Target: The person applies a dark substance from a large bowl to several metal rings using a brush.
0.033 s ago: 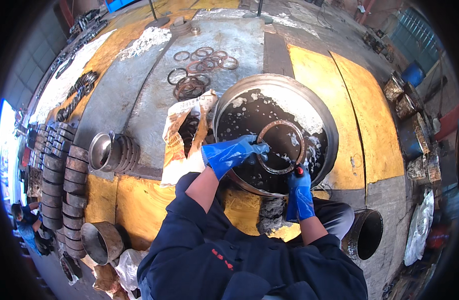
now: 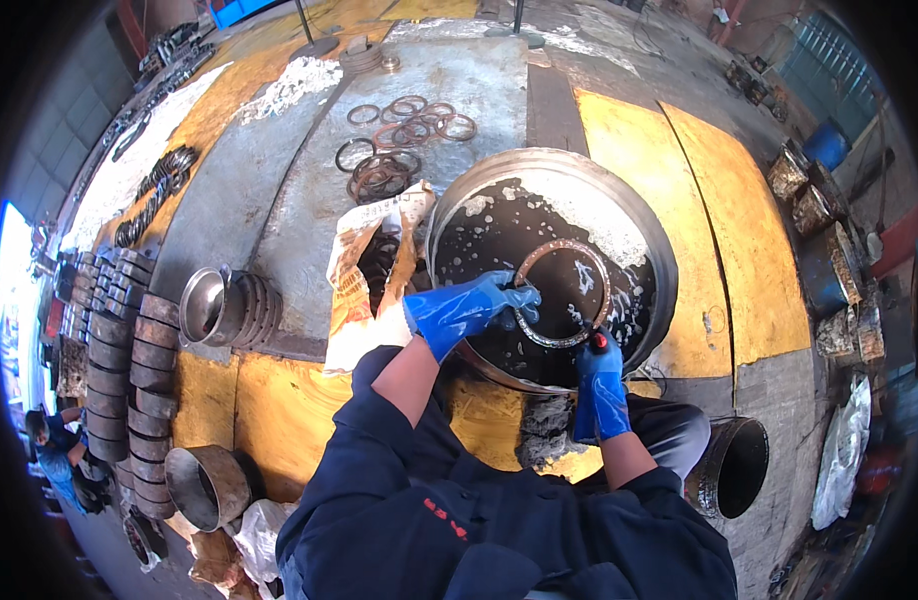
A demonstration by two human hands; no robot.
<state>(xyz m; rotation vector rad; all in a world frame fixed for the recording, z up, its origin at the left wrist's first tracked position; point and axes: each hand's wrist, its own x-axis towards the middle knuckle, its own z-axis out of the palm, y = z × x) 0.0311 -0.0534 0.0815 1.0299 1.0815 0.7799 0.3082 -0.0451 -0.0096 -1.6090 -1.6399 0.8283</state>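
Observation:
A large round metal tub (image 2: 544,158) of dark liquid with whitish foam stands before my knees. Over the liquid I hold a brownish metal ring (image 2: 607,284), tilted up, its band speckled and wet. My left hand (image 2: 499,297), in a blue rubber glove, has its fingers closed round the ring's left side. My gloved right hand (image 2: 600,370) is closed on a tool with a red and black handle (image 2: 599,342), at the ring's lower right edge. The working end of that tool is hidden or too small to make out.
A torn sack (image 2: 351,285) with dark rings inside leans left of the tub. Several loose rings (image 2: 409,130) lie beyond on a metal sheet. Stacked cylinders (image 2: 107,385) line the left; an open drum (image 2: 736,468) lies at right. Another person (image 2: 54,455) is at far left.
Foam patches on the liquid inside the ring have shifted shape slightly. Both hands and the ring stay nearly in place.

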